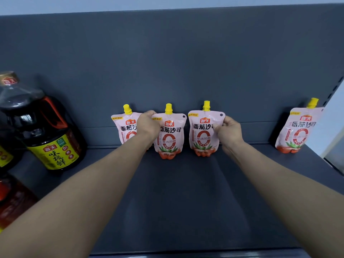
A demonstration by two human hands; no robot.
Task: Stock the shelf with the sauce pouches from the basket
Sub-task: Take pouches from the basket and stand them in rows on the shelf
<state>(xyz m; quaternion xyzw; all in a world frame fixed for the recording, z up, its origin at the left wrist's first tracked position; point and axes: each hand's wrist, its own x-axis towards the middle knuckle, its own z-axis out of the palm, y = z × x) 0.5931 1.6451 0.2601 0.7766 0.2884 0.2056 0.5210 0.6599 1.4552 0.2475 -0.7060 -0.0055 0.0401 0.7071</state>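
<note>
Take the large dark plastic soy-sauce jug with the yellow label (46,131) as your reference. Four pink soft-film stand-up sauce pouches with yellow screw caps stand on the dark grey metal shelf deck (186,192), against the grey back panel (186,71). The first pouch (125,127) is nearest the jug and the second pouch (170,135) stands just beyond it. The third pouch (202,133) is close beside the second, and the fourth pouch (297,133) stands well apart, farthest from the jug. Your left hand (149,125) grips the second pouch, with the fingers curled over its upper corner on the jug side. Your right hand (228,134) pinches the third pouch at the edge away from the jug, thumb on the printed face and fingers curled round the edge. The basket is not in view. Expect each pouch to be light and pliable, with contents that shift when it is tilted. The glossy film is probably slippery, and the body will likely dent if squeezed. Take hold at the stiffer sealed side seam or at the shoulder below the cap, not at mid-body. The gusseted base should carry the pouch upright once seated flat on the deck, so confirm this before letting go. A leaning pouch may tip its neighbour.
</note>
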